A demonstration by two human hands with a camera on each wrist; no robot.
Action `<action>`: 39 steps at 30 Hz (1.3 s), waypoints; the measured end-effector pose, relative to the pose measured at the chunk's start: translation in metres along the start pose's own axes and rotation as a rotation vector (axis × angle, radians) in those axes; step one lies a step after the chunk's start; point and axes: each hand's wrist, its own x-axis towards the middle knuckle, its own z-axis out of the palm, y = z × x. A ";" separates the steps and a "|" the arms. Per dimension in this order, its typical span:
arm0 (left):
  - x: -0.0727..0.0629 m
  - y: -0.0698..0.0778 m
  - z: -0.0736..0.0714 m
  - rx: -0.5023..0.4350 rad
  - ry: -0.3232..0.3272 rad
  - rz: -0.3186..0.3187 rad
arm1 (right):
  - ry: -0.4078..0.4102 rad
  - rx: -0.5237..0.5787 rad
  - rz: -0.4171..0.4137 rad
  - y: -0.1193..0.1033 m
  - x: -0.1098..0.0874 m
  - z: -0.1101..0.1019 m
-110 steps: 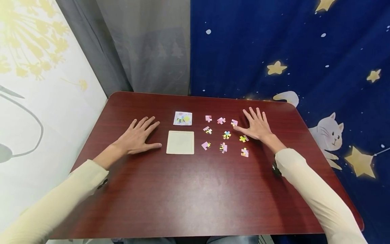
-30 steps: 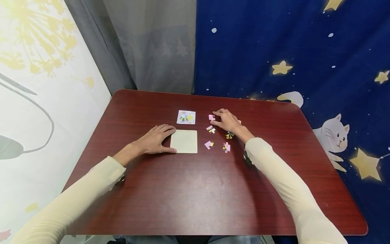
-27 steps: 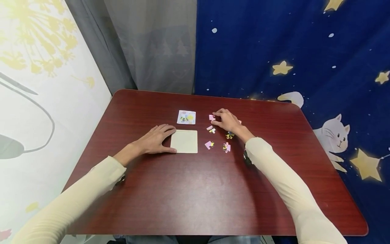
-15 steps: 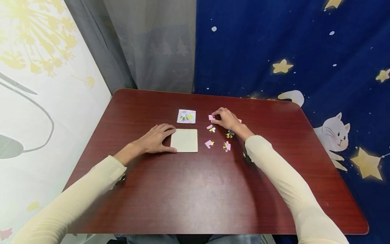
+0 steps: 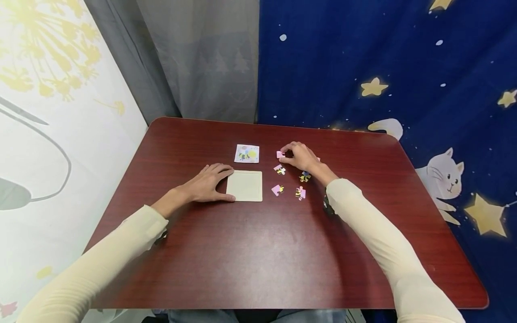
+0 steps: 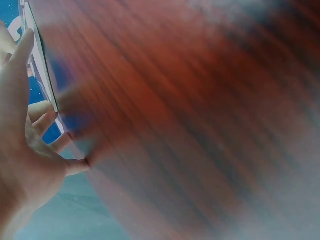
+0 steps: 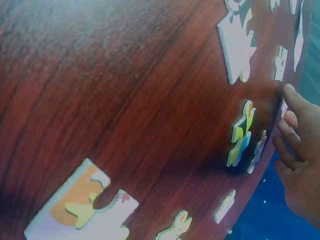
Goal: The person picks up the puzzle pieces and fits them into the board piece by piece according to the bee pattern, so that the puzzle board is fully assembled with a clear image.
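My left hand [image 5: 208,185] rests flat at the left side of the cream puzzle tray [image 5: 244,186], thumb and forefinger touching its near and far left corners. In the left wrist view that hand [image 6: 35,150] has its fingers spread at the table's surface. At the far-left of the loose pieces, my right hand [image 5: 303,158] pinches a pink jigsaw piece [image 5: 280,154] between thumb and forefinger. The right wrist view shows that jigsaw piece [image 7: 284,108] edge-on and partly hidden by the right hand [image 7: 300,150].
Behind the tray lies a bee picture card [image 5: 247,154]. Several jigsaw pieces are spread right of the tray, including a bee-striped one [image 5: 300,193] and a pink-and-yellow one [image 5: 277,190]. My right hand and forearm hide others. The dark red table [image 5: 250,260] meets curtains behind.
Since the oldest frame, my left hand has come right to the tray. My right hand has moved left onto the pink jigsaw piece. Over the last second both hands have stayed nearly still.
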 end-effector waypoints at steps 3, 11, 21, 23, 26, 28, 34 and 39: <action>0.000 0.000 0.000 -0.008 0.001 -0.002 | 0.015 0.008 -0.020 -0.003 -0.001 -0.002; 0.001 -0.001 0.003 -0.013 0.010 -0.008 | 0.023 0.012 -0.059 -0.014 -0.007 -0.006; 0.002 0.000 0.003 -0.036 0.019 -0.019 | 0.030 0.021 -0.093 -0.032 -0.015 -0.006; 0.002 0.001 0.003 -0.041 0.018 -0.022 | 0.029 0.022 -0.104 -0.036 -0.017 -0.003; 0.002 0.001 0.003 -0.042 0.018 -0.025 | 0.028 0.024 -0.114 -0.042 -0.018 -0.001; 0.002 0.001 0.003 -0.043 0.023 -0.024 | 0.027 0.028 -0.119 -0.046 -0.018 0.001; 0.002 0.002 0.002 -0.048 0.036 -0.017 | 0.019 0.039 -0.141 -0.056 -0.016 0.007; 0.003 0.003 0.001 -0.048 0.037 -0.015 | 0.021 0.041 -0.172 -0.063 -0.015 0.012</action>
